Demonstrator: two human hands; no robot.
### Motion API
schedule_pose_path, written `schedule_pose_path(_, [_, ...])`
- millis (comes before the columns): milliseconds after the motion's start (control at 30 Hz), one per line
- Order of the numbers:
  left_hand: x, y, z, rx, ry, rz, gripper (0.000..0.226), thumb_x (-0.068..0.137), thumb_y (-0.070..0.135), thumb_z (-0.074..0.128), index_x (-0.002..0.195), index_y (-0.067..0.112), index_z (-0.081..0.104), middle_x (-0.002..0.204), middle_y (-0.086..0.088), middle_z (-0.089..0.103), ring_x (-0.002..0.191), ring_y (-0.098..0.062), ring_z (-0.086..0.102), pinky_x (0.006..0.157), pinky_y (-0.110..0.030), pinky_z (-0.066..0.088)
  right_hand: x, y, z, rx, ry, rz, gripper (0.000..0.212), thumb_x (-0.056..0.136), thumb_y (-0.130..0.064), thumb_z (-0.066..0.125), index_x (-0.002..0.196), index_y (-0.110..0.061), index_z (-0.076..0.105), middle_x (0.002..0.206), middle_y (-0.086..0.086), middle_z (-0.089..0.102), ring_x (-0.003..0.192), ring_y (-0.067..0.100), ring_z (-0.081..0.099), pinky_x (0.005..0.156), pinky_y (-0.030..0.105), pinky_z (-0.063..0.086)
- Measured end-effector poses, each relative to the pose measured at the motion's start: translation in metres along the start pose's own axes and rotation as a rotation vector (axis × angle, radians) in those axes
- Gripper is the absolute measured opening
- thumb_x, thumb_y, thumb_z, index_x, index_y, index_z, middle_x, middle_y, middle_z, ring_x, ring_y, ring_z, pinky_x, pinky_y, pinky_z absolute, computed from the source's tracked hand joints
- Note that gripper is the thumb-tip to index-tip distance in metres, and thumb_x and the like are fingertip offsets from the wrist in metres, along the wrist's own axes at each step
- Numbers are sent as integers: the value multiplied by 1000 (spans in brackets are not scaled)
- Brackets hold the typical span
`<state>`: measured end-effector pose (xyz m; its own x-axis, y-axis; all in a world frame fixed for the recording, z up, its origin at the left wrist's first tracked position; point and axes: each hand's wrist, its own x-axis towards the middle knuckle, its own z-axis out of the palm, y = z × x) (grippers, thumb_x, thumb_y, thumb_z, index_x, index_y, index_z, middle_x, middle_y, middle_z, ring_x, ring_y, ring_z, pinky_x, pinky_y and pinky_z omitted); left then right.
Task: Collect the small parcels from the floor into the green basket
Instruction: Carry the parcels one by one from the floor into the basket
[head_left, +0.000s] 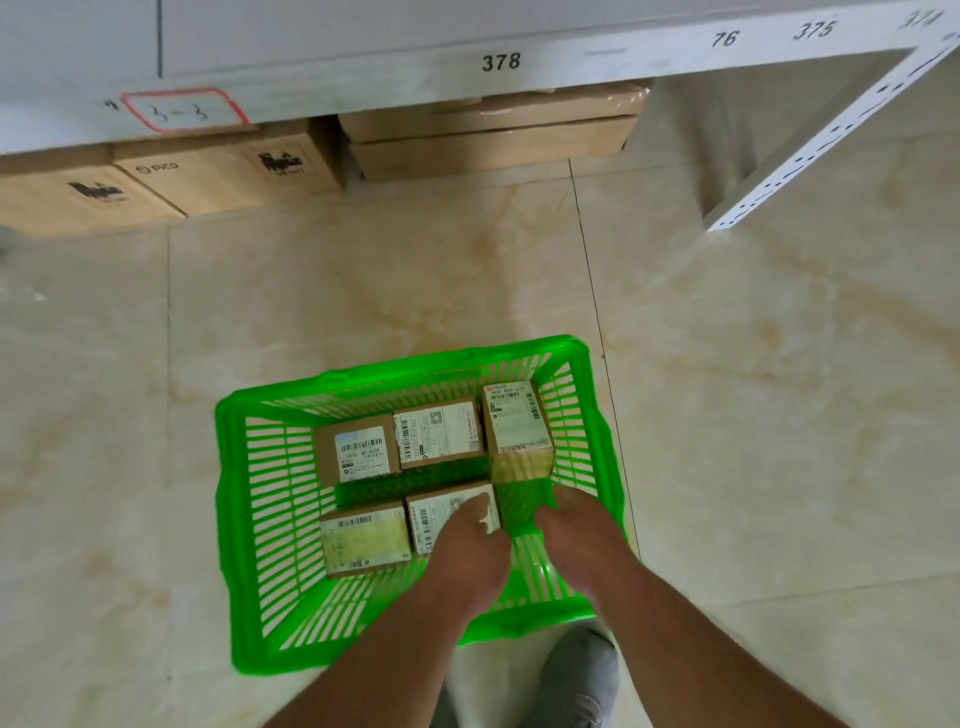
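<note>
Under your left hand (470, 545), fingers resting loosely on one of five small parcels (358, 451) already in the green basket (249, 519), your right hand (571, 525) hovers empty alongside, and no parcels show on the floor (779, 415), so you look nearly done.

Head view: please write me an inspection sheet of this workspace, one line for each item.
Surface: beige marble-pattern floor tiles, no loose parcels seen on them.
Job's things: green basket on the floor; five small parcels inside, three in the far row and two in the near row, labels up.
Clutter: nothing seen.
Grippers: left hand rests on the near-right parcel; right hand is inside the basket at the bare near-right corner, holding nothing visible.
Cables: nothing seen.
Surroundings: white shelf with number 378; brown cartons beneath it; a grey shoe by the basket.
</note>
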<state>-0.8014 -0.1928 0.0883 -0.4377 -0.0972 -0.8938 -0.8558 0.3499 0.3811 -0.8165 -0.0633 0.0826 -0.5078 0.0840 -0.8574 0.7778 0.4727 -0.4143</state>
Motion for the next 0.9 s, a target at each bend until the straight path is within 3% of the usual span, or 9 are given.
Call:
schedule_pose_path(133, [16,5,1,15,26,41,57,101,16,48,156,18,35,155,0,44,111,-9,62,77,-11,49,12,-10,0,58,-15,-26,13,87,-18,52,82,-23,63,82,-1,63,71,15,58,60,27,40])
schedule_pose_path(200, [42,8,4,-19,34,74,50,100,12,47,149,18,46,128,10,59,73,7,57,50,-5,43,31,-12,2,133,35,-34,13,84,-23,54,88,-32,63,89,-4,67,80,15,64,67,28,49])
schedule_pose_path(233, [56,9,6,-32,35,91,47,99,10,47,145,17,51,121,10,64,68,6,58,44,-5,40,40,-12,4,154,59,-64,13,82,-24,55,84,-36,61,87,-9,66,79,11,64,63,25,50])
schedule_pose_path(367, [96,11,18,-43,-11,118,52,96,6,49,145,23,51,131,3,66,93,-1,62,57,-7,44,70,-8,11,103,46,-179,19,83,-18,55,86,-37,60,75,-26,57,66,-12,53,47,3,40])
schedule_pose_path(533, [108,1,28,-81,-17,98,49,95,6,52,138,29,55,92,22,63,71,6,57,49,-7,46,83,-7,11,87,54,-94,20,61,-35,47,75,-35,61,76,-17,62,69,4,60,53,22,43])
schedule_pose_path(633, [109,-6,27,-89,-34,85,49,96,8,52,140,30,55,104,14,71,76,0,66,61,-16,53,84,-5,13,83,82,-90,12,67,-34,48,73,-39,56,82,-16,64,72,6,60,60,24,49])
schedule_pose_path(733, [109,-9,29,-45,-97,51,46,98,12,48,141,27,54,122,2,71,100,-15,71,90,-38,60,85,5,20,44,83,-130,24,86,-17,54,104,-30,62,108,1,67,80,9,61,58,15,45])
schedule_pose_path(800, [110,-10,30,-12,-121,36,43,97,14,47,138,24,57,120,-1,72,104,-21,71,95,-47,58,88,6,22,11,69,-101,36,92,-15,53,128,-12,55,119,7,58,100,22,60,68,19,42])
schedule_pose_path(900, [110,-12,29,-70,-142,-6,51,92,4,48,139,24,56,113,-5,75,113,-32,69,99,-48,52,93,3,17,-9,55,-35,29,93,-22,51,118,-8,59,107,5,58,83,15,54,58,19,35])
